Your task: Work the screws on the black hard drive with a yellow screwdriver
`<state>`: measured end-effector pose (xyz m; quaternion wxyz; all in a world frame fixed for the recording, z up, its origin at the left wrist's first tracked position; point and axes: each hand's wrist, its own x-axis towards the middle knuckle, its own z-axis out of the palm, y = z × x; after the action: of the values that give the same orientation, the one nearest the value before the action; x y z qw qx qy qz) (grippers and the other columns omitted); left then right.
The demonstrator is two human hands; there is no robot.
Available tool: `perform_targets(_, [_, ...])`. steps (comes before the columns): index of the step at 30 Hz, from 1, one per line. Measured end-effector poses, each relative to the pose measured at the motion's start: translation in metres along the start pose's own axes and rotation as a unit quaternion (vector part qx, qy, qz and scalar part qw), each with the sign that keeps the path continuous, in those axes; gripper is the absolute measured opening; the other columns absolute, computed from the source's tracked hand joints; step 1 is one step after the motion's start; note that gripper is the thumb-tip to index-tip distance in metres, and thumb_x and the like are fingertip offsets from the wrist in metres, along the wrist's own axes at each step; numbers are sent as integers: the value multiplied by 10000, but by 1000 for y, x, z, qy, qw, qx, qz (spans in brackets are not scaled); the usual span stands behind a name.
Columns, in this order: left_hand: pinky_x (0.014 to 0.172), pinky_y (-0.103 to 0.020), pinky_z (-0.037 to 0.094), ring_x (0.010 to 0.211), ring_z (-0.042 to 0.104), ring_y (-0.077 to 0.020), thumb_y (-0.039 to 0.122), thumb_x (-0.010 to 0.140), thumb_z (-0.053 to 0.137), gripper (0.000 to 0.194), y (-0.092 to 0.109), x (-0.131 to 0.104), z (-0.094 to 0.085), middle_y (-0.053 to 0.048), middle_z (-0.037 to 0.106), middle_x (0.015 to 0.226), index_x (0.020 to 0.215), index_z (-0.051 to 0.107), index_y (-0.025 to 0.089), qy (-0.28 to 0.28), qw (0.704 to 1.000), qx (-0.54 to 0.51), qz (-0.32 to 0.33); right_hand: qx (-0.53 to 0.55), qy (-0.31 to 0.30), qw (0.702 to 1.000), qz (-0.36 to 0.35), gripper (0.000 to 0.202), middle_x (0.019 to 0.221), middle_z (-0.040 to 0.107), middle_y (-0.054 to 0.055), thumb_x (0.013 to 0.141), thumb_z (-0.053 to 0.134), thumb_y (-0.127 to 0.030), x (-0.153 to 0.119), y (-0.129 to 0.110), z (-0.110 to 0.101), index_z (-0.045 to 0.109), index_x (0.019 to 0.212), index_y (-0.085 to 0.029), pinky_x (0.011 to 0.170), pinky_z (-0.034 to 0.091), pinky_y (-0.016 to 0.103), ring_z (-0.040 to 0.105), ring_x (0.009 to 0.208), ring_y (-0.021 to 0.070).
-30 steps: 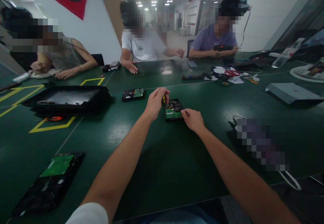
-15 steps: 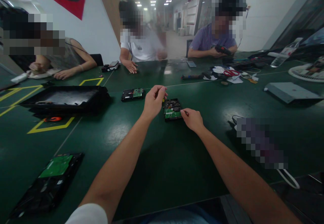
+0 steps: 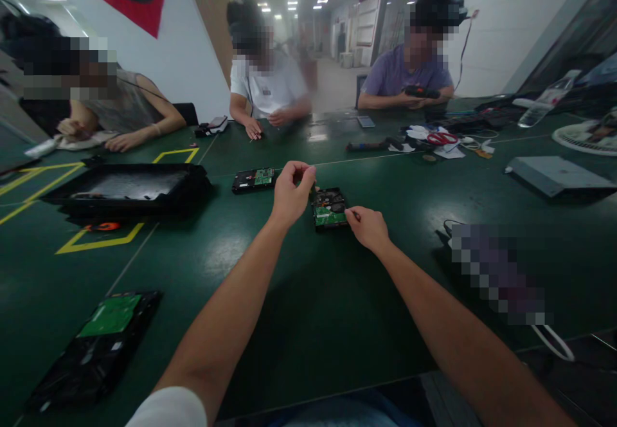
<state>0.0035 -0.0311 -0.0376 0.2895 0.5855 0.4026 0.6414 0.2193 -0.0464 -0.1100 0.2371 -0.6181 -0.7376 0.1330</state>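
Observation:
A black hard drive with a green circuit board (image 3: 330,216) lies on the dark green table in front of me. At its upper left corner is my left hand (image 3: 292,189), its fingers closed in a pinch; what they hold is too small to make out. My right hand (image 3: 367,226) has its thumb and forefinger closed at the drive's right edge. A second drive (image 3: 253,180) lies just left of my left hand. Another drive with a green board (image 3: 96,350) rests at the lower left, larger in view.
Black trays (image 3: 126,189) stand on the left beside yellow tape. A grey metal box (image 3: 559,176), a blurred-out pouch (image 3: 501,272) and a bottle (image 3: 547,100) are on the right. Three people sit across the table (image 3: 289,350), near scissors (image 3: 441,138) and a screwdriver-like tool (image 3: 366,146).
My left hand has tilted slightly at the drive's corner, and a yellow bit by its fingertips is now less visible. My right hand has hardly moved. The middle person's hands have come closer together.

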Motion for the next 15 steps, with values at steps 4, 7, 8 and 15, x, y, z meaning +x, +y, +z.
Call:
perform_targets(4, [627, -261, 570, 690, 647, -129, 429, 913, 705, 242, 2, 0, 1, 2, 618, 788, 922, 604, 209, -19, 998, -48, -38, 3, -7, 1000, 2, 365, 911, 770, 30, 1043, 458, -457, 0, 1, 0, 770, 1068, -269, 598, 350, 290, 660, 788, 205])
perform_targets(7, [643, -248, 535, 701, 654, -121, 393, 930, 685, 202, 2, 1, 1, -2, 634, 801, 915, 622, 202, -33, 995, -74, -57, 8, -6, 1000, -4, 375, 897, 767, 31, 1046, 453, -459, 0, 1, 0, 768, 1063, -257, 602, 358, 287, 659, 779, 201])
perform_targets(8, [648, -247, 527, 703, 657, -120, 387, 936, 676, 196, 2, 1, 1, -6, 641, 812, 910, 630, 199, -37, 994, -80, -61, 8, -4, 1000, -6, 375, 894, 766, 29, 1046, 452, -458, 0, 1, -1, 768, 1060, -255, 599, 359, 286, 658, 775, 200])
perform_targets(15, [658, -259, 516, 694, 651, -124, 377, 980, 605, 207, 6, 1, -1, -20, 649, 828, 908, 665, 193, -71, 988, -111, -78, 25, -17, 1000, 0, 372, 862, 757, 19, 1049, 451, -460, -2, -1, -4, 762, 1052, -256, 585, 374, 281, 654, 734, 183])
